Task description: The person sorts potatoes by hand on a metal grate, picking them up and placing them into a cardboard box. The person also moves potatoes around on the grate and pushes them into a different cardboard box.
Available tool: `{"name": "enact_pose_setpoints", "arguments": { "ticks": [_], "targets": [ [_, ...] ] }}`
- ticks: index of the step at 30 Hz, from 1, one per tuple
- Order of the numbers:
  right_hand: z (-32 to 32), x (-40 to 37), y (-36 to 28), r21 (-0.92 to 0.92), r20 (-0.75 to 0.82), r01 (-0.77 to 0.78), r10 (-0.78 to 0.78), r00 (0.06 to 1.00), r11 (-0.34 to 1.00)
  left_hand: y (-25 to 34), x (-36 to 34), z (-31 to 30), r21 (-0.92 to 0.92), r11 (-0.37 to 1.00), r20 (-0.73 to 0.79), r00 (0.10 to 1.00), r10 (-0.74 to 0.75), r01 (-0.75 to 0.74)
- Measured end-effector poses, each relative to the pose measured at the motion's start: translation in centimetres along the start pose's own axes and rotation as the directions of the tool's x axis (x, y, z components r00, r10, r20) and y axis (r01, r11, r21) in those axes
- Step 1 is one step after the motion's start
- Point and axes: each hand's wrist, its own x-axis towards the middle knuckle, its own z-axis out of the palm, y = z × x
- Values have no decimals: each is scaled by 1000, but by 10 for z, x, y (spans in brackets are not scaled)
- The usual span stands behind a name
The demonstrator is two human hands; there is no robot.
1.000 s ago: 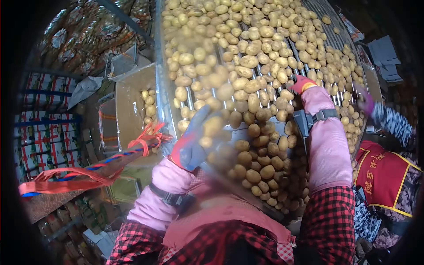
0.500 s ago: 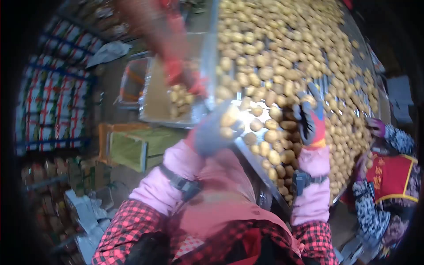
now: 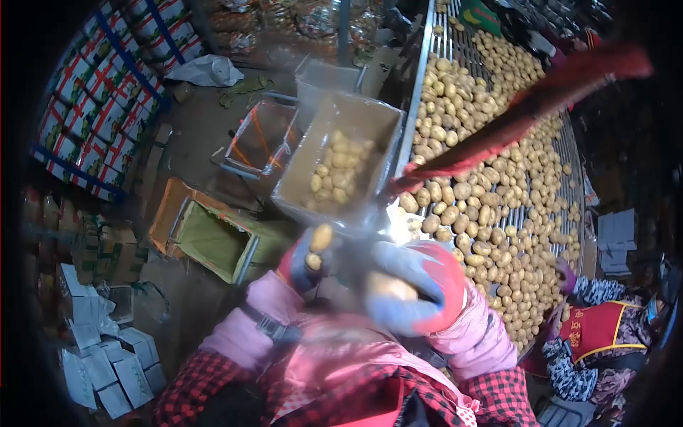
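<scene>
1. Sorting table (image 3: pixel 424 64): the largest item in my view. It runs up the right side, and its rollers are covered with loose potatoes (image 3: pixel 491 213).
2. Stacked cartons (image 3: pixel 92 107): printed red and blue, along the upper left, well apart from both hands.
3. Red streak (image 3: pixel 526 110): a blurred red length lies diagonally over the table, from the upper right down to the table's near edge. It hides part of the potato bed (I cannot tell what it is).
4. Co-worker (image 3: pixel 597 329): lower right, in a red vest and patterned sleeves, with one gloved hand at the table's far edge.
5. Cardboard box (image 3: pixel 299 167): open, just beside the table's left edge and directly above my hands in the view. A layer of potatoes lies in its bottom.
6. Green-lined crate (image 3: pixel 213 238): left of the box, on the floor.
7. Right hand (image 3: pixel 420 292): gloved and blurred, with fingers curled round a single potato (image 3: pixel 388 286) below the box's near corner.
8. Left hand (image 3: pixel 306 260): gloved and closed on two potatoes (image 3: pixel 321 238), one above the other, just below the box's near wall. Whether the hand touches the box, I cannot tell.
</scene>
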Motion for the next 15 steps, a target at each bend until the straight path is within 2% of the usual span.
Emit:
{"name": "enact_pose_setpoints", "arguments": {
  "ticks": [1,2,3,4,5,7,8,9,10,11,12,13,15],
  "targets": [
    [12,27,19,-60,-133,-21,13,991,998,-52,8,-43,40,999,54,999,-5,3],
    [25,54,37,-112,-263,-56,25,964,992,-40,-6,-55,-512,845,23,986,-166,155],
    [47,73,74,-230,-369,-179,85,926,957,-27,-20,-66,-906,404,-9,946,-323,130],
    [69,93,110,-316,-469,-317,143,872,894,-3,-30,-73,-925,359,-7,941,-340,123],
    [86,102,130,-272,-431,-474,335,838,837,9,-35,-87,-942,318,-16,935,-356,105],
    [117,71,140,-284,-133,-381,357,924,880,-3,-49,-124,-935,348,-44,952,-304,68],
    [138,49,143,-273,-14,-360,370,929,892,-14,-59,-147,-966,244,18,968,-251,81],
    [155,25,143,-279,98,-340,379,920,898,-3,-66,-153,-918,392,-203,912,-358,-50],
    [164,-5,142,-229,223,-454,501,836,861,9,-71,-159,-821,560,-410,798,-441,-112],
    [168,-33,142,-212,338,-569,606,720,794,42,-65,-158,-891,408,-417,712,-565,-198],
    [177,-53,140,-227,364,-607,644,673,762,-16,-71,-209,-863,436,-454,774,-442,-257],
    [181,-69,136,-245,387,-647,685,617,722,-21,-80,-245,-853,486,-349,901,-259,-190],
    [180,-75,118,-145,395,-672,665,633,726,11,-69,-296,-731,582,-562,799,-215,-357]
  ]
}}
